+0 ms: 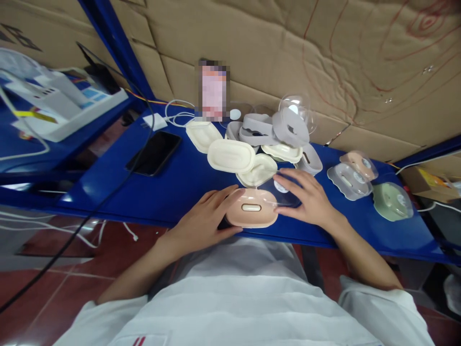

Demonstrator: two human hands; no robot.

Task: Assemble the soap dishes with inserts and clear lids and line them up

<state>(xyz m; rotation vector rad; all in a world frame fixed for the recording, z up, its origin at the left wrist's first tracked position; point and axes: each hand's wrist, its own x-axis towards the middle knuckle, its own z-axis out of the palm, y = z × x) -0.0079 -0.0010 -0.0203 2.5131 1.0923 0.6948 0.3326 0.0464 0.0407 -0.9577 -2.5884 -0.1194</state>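
Note:
My left hand [209,217] is closed around the left side of a peach oval soap box [251,218], which has a cream oblong piece in its middle. The box lies near the front edge of the blue table. Just right of it, my right hand [306,198] grips a clear plastic lid [292,196] between thumb and fingers. A round white sticker [281,184] shows on the lid. The lid's left edge overlaps the box's right end; whether they touch cannot be made out. Behind the box lie several cream oval trays [231,156].
Grey box parts [257,127] and clear lids [295,103] are heaped at the back. To the right stand lidded boxes: peach [356,161], grey [347,181] and green [391,202]. On the left are a black phone [154,153], a white charger [154,121] and a black cable [120,186].

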